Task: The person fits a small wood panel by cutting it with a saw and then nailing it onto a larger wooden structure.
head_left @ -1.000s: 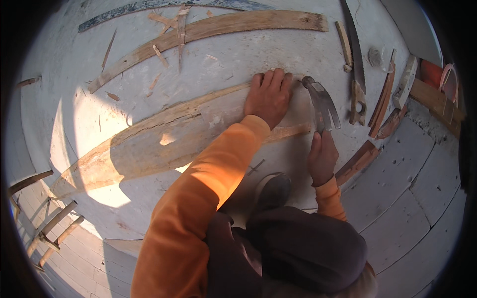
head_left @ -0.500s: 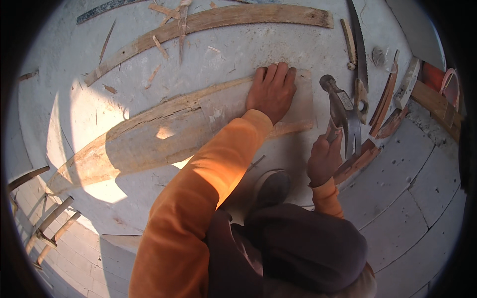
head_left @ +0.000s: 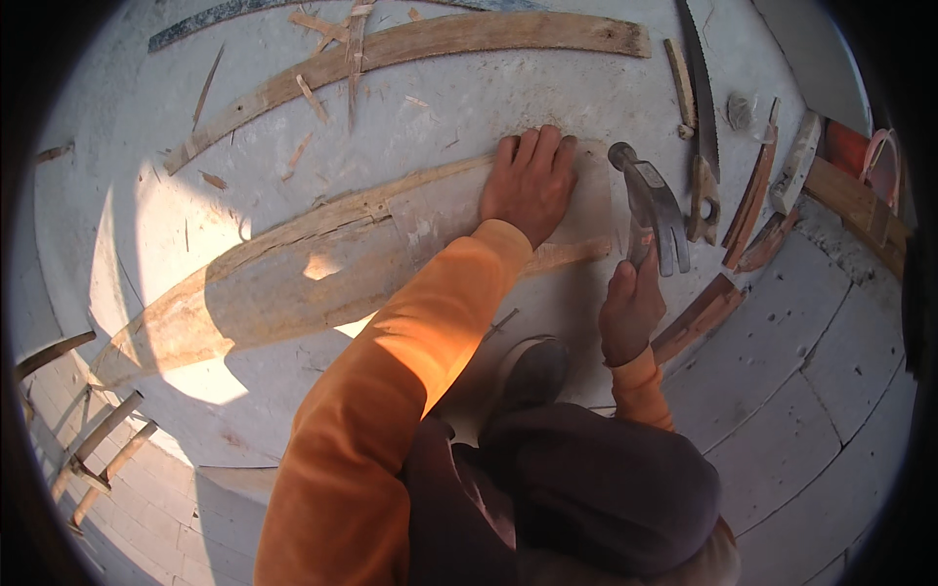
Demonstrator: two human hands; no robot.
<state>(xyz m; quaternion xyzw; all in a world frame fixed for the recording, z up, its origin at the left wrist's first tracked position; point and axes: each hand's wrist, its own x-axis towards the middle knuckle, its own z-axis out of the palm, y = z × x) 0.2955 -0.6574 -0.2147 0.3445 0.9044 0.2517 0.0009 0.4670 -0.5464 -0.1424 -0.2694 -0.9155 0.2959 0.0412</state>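
Note:
My right hand (head_left: 631, 305) is closed round the handle of a claw hammer (head_left: 657, 200), which is raised beside the right end of a long wooden board (head_left: 293, 249). The board is weathered, tapers to the left and has a split along its far edge. My left hand (head_left: 531, 184) presses on the board near its right end, its fingers bent over the far edge. The left thumb is hidden. A small nail-like piece (head_left: 501, 323) lies between the board and my shoe (head_left: 533, 371).
Beyond the board lies a curved wooden strip (head_left: 430, 44) with splinters around it. A handsaw (head_left: 703, 117), narrow wood offcuts (head_left: 757, 186) and a red object (head_left: 846, 151) are at the right. Wooden legs or bars (head_left: 107, 430) stand at the lower left.
The hammer has shifted left, closer to the board's right end, with my right hand. My left hand stays nearly in place on the board.

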